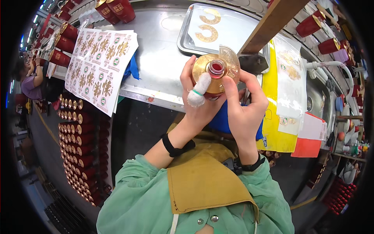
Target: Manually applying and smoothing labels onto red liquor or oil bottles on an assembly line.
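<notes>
My left hand (193,111) is closed around a red bottle (212,94) with a round gold shoulder and an open neck, tilted so its mouth faces me. A white cloth wrap (198,91), tied with a green band, covers my left thumb. On the shoulder's upper right lies a curved gold decal (230,58), one end sticking out past the bottle's rim. My right hand (247,105) pinches it, thumb against the shoulder and fingers behind. Beyond the bottle, a metal tray (185,45) holds a white sheet with two C-shaped gold decals (206,34).
Printed decal sheets (99,66) hang over the metal table's (156,74) left edge. Rows of red bottles with gold tops (80,140) stand lower left. A wooden post (269,27) rises beside the tray. Yellow sheet (272,128), clear film and a sink (313,99) lie right. Another person (33,82) works far left.
</notes>
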Demonstrator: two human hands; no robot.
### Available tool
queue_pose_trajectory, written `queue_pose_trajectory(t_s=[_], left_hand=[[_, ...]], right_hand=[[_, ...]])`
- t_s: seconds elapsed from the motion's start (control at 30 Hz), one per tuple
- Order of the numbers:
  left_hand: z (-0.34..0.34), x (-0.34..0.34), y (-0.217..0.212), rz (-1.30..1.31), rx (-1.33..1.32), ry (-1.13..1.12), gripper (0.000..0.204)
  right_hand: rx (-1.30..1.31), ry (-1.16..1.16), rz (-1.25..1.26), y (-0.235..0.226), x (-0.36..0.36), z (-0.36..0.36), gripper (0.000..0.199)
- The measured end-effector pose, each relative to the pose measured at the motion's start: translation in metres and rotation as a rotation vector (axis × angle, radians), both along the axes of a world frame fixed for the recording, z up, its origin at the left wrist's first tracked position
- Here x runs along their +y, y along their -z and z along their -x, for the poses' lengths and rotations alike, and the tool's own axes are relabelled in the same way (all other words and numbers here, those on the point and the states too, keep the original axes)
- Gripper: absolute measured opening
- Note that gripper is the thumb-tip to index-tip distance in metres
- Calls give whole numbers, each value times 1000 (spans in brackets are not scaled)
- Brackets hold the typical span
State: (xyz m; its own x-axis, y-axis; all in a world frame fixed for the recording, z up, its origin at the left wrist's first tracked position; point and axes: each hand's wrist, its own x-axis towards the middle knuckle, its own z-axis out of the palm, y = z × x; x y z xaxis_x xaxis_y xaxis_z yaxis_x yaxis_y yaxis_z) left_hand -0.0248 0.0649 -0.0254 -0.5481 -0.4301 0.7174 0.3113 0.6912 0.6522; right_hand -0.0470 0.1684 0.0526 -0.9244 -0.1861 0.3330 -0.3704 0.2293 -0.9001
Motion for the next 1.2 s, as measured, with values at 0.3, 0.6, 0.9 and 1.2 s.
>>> queue_pose_trajectory(t_s=[0.3,0.6,0.9,1.2], left_hand=[[-2,4,10,71,-11,-61,66],[9,-45,-6,7,18,366,75],[-5,-24,-1,-16,-80,125,75],[-1,-14,3,132,-94,41,45]], right_hand=[[53,83,49,1,-9,9,10],[118,89,8,0,-3,16,14],[-63,10,86,-3,-4,15,13],[-42,32,78,-2,-4,14,14]])
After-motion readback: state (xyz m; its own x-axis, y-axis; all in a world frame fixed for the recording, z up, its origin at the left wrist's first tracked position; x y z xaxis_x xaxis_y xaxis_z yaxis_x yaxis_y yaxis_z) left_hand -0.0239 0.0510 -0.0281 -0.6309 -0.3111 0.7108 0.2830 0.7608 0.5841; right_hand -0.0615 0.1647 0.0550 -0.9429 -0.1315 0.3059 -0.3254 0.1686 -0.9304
